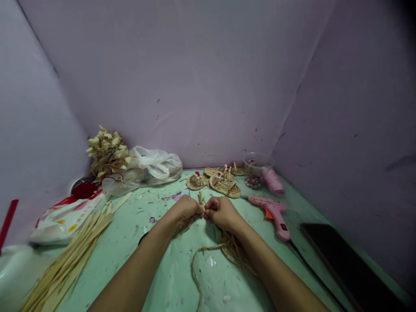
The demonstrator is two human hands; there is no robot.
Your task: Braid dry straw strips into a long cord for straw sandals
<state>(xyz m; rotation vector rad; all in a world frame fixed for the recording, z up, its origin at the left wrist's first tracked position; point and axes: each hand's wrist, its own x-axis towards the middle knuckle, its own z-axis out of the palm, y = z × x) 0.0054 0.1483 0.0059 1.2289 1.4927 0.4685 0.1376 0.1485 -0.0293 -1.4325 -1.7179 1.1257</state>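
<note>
My left hand [190, 207] and my right hand [222, 211] meet above the middle of the table, fingertips almost touching. Both are closed in a pinch on a tan braided straw cord [201, 198], whose short end sticks up between them. Under my right wrist lies a coil of the same cord [232, 249], and one strand curves from it toward the front edge. Just beyond the hands are several small woven straw slippers [225, 185], some trimmed with red and white beads. My palms and inner fingers are hidden.
A pink glue gun [271, 212] with a black cable lies right, near a dark flat slab [344, 264]. Behind it are a pink thread spool [273, 181] and a clear bead tub [258, 161]. Left are straw strips [76, 249], plastic bags [156, 164] and dried husks [108, 151].
</note>
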